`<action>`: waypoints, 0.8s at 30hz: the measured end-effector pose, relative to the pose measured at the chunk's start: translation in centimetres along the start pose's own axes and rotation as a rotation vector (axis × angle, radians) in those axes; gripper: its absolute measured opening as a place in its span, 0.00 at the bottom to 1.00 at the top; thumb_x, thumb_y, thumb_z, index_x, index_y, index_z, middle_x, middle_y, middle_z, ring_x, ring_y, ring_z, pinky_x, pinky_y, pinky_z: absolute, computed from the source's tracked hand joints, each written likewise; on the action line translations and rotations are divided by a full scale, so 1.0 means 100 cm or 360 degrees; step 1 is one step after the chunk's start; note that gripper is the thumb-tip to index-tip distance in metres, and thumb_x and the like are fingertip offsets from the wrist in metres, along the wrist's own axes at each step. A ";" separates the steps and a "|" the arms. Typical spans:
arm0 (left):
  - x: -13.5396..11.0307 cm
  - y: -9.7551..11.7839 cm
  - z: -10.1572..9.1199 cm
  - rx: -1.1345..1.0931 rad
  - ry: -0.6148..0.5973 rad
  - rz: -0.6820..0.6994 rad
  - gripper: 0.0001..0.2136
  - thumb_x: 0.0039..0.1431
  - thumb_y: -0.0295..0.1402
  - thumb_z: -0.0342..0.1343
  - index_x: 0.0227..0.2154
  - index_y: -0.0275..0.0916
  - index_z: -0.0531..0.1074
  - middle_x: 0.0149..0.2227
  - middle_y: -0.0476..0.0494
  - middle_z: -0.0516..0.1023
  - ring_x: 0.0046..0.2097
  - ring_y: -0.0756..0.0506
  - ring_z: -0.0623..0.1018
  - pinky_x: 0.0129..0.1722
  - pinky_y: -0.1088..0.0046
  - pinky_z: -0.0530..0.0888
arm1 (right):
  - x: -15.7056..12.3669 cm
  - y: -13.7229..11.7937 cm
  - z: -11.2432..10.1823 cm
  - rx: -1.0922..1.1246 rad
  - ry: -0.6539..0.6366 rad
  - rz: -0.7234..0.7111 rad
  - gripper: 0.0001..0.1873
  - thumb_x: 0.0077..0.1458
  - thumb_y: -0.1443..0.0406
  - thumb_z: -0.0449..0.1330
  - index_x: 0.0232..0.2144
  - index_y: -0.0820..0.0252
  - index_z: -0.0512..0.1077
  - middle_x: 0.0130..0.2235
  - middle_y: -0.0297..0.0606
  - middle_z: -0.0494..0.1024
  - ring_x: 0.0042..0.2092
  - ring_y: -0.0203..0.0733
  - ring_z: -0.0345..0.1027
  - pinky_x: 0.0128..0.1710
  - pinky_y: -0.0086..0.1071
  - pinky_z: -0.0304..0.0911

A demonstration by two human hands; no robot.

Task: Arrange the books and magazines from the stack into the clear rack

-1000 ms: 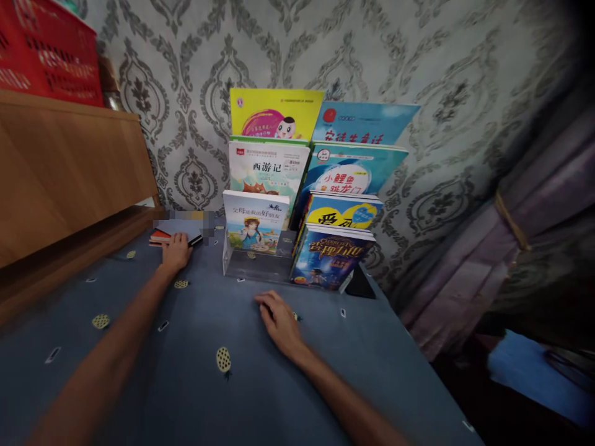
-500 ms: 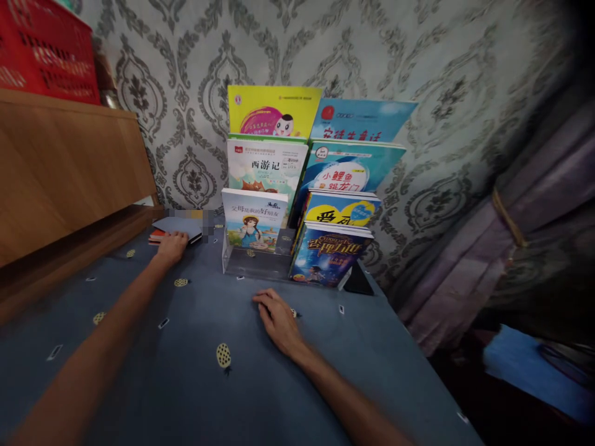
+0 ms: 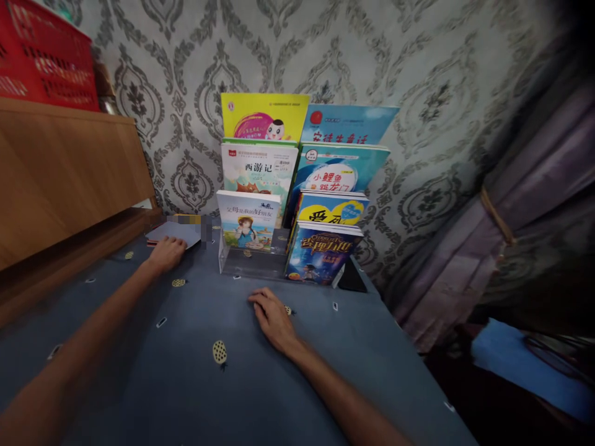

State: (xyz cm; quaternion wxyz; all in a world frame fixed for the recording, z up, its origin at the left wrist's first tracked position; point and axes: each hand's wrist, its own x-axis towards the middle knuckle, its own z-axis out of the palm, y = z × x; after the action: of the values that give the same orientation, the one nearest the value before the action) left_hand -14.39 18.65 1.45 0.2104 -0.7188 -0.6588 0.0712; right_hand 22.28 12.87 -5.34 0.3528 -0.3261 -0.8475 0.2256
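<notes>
At the far left of the table, my left hand (image 3: 169, 253) is closed over the near edge of a thin book with a plain grey cover (image 3: 174, 233). Its fingers bend over the cover; the thumb is hardly visible. Red and dark edges of other books show under the grey one. My right hand (image 3: 273, 317) rests on the blue tablecloth (image 3: 186, 371), fingers loosely apart and nothing in them. Just beyond it stands a clear acrylic book rack (image 3: 253, 263). In its front row are a pale book with a cartoon girl (image 3: 246, 220) and a dark blue book (image 3: 323, 254).
Taller books rise behind, among them a yellow one (image 3: 264, 114) and a blue one (image 3: 351, 124). A dark flat object (image 3: 352, 275) lies right of the rack. Left stands a wooden cabinet (image 3: 69, 173) topped by a red basket (image 3: 51, 62). A curtain (image 3: 458, 260) hangs at right.
The grey book, tilted with its raised edge over the red one before, now lies flatter and covers more of the stack. My right hand stays put; the view has shifted slightly.
</notes>
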 end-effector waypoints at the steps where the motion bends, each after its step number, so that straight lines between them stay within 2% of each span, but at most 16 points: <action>1: -0.006 0.003 -0.002 -0.0003 0.0019 0.0043 0.12 0.64 0.29 0.46 0.41 0.34 0.75 0.43 0.29 0.79 0.50 0.35 0.77 0.53 0.56 0.68 | 0.000 0.000 0.000 0.0004 -0.0005 0.0001 0.16 0.61 0.74 0.52 0.45 0.58 0.76 0.47 0.43 0.75 0.49 0.43 0.71 0.51 0.38 0.67; 3: -0.018 0.009 -0.005 -0.0013 0.0064 0.0105 0.13 0.65 0.33 0.46 0.43 0.36 0.75 0.45 0.30 0.78 0.52 0.34 0.75 0.56 0.53 0.66 | 0.000 0.000 0.000 0.0001 -0.0003 0.0002 0.16 0.62 0.74 0.52 0.45 0.58 0.76 0.46 0.43 0.75 0.49 0.43 0.71 0.51 0.38 0.67; 5: -0.026 0.013 -0.006 -0.0052 0.0102 0.0077 0.15 0.64 0.33 0.47 0.47 0.37 0.74 0.50 0.29 0.76 0.56 0.33 0.72 0.58 0.50 0.65 | 0.000 0.000 0.000 -0.0015 -0.0002 0.0001 0.16 0.62 0.74 0.51 0.45 0.58 0.76 0.46 0.43 0.75 0.50 0.44 0.71 0.52 0.39 0.67; 8: -0.029 0.017 -0.002 -0.0175 0.0107 -0.0103 0.22 0.62 0.26 0.45 0.58 0.36 0.68 0.60 0.26 0.70 0.62 0.31 0.67 0.59 0.45 0.63 | 0.001 0.000 0.000 -0.0030 -0.0006 -0.0005 0.16 0.61 0.74 0.52 0.45 0.58 0.76 0.46 0.44 0.75 0.50 0.44 0.72 0.52 0.40 0.67; 11: -0.028 0.019 0.002 -0.0270 0.0042 -0.0227 0.27 0.62 0.21 0.40 0.64 0.36 0.62 0.64 0.26 0.65 0.64 0.32 0.66 0.60 0.46 0.64 | 0.001 -0.002 0.000 -0.0037 -0.0006 0.0006 0.17 0.61 0.75 0.52 0.45 0.58 0.76 0.46 0.43 0.75 0.49 0.43 0.72 0.52 0.39 0.67; 16: -0.040 0.021 0.005 -0.0319 -0.0056 -0.0253 0.28 0.61 0.20 0.43 0.64 0.37 0.63 0.64 0.29 0.66 0.64 0.34 0.68 0.60 0.53 0.67 | 0.000 -0.004 -0.002 -0.0044 -0.0030 -0.0002 0.17 0.61 0.75 0.52 0.45 0.58 0.77 0.47 0.44 0.75 0.49 0.43 0.71 0.52 0.39 0.67; 21: -0.074 0.022 0.002 -0.0358 -0.0183 -0.0150 0.28 0.59 0.19 0.42 0.61 0.39 0.67 0.62 0.34 0.71 0.62 0.39 0.73 0.59 0.59 0.70 | 0.000 -0.002 -0.002 -0.0052 -0.0052 0.0001 0.17 0.62 0.74 0.51 0.45 0.60 0.77 0.46 0.45 0.75 0.48 0.44 0.71 0.52 0.40 0.67; 24: -0.094 0.028 -0.008 -0.0316 -0.0226 -0.0116 0.28 0.58 0.18 0.41 0.61 0.37 0.68 0.62 0.35 0.71 0.62 0.40 0.73 0.60 0.60 0.69 | -0.001 -0.002 -0.001 -0.0035 -0.0039 -0.0018 0.17 0.61 0.75 0.52 0.45 0.59 0.77 0.46 0.44 0.75 0.48 0.43 0.71 0.52 0.39 0.67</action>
State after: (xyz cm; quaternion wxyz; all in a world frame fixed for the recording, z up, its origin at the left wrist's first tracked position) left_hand -12.69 9.14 -0.54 0.0934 -0.7048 -0.7016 0.0485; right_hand 22.30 12.69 -5.15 0.3402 -0.3223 -0.8560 0.2183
